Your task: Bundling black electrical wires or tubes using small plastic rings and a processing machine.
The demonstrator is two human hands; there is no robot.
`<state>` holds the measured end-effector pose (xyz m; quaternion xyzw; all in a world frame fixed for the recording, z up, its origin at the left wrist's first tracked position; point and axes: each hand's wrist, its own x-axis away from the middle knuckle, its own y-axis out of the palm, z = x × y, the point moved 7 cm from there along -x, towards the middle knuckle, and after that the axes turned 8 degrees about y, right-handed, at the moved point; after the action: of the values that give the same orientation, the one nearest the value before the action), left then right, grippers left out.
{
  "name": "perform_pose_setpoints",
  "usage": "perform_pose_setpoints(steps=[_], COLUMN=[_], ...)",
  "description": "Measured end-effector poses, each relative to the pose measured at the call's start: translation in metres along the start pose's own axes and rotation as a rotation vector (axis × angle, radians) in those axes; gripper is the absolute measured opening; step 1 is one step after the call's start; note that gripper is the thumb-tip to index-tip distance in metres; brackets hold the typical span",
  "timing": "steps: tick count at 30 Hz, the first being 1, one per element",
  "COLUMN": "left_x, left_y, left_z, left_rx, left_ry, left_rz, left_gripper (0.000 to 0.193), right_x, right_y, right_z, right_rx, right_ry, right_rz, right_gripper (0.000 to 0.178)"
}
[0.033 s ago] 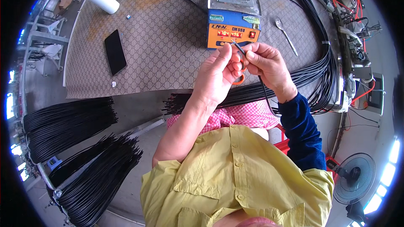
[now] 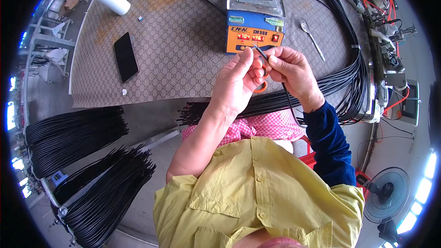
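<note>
Leftward I have a black smartphone [image 2: 126, 57] on the patterned table [image 2: 174, 59]. Next, the left hand [image 2: 235, 80] curls around orange-handled scissors [image 2: 260, 87], thumb beside the bared end of a black cable [image 2: 260, 53], before a blue-and-orange solder pot [image 2: 255, 20]. My right hand [image 2: 293, 71] pinches that cable; a fan [image 2: 387, 194] stands farther right.

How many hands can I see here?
2: the left hand, near the end of the black cable; the right hand, pinching that cable. No others show.

The cable [image 2: 262, 54] looks smooth plastic — the spoon [image 2: 313, 41] (glossy) is metal.
</note>
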<state>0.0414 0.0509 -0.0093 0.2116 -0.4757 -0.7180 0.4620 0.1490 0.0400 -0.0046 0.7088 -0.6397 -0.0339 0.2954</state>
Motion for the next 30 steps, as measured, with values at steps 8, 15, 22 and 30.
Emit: perform_pose_setpoints(steps=[8, 15, 22, 30], left_x=[-0.001, 0.001, -0.001, -0.004], left_y=[-0.001, -0.002, -0.010, -0.014], left_z=[-0.002, 0.004, 0.006, 0.009], left_rx=[-0.103, -0.023, -0.032, -0.104], left_ry=[0.071, 0.108, 0.066, 0.080], left_rz=[0.012, 0.065, 0.113, 0.157], left_gripper=[0.022, 0.026, 0.022, 0.020], right_x=[0.001, 0.001, -0.001, -0.002], right_y=[0.006, 0.000, 0.000, 0.001], right_z=[-0.002, -0.002, -0.005, -0.013], right_rx=[0.025, 0.025, 0.145, 0.258], right_ry=[0.003, 0.028, -0.035, -0.069], right_rz=[0.001, 0.036, 0.043, 0.109], right_gripper=[0.011, 0.011, 0.011, 0.012])
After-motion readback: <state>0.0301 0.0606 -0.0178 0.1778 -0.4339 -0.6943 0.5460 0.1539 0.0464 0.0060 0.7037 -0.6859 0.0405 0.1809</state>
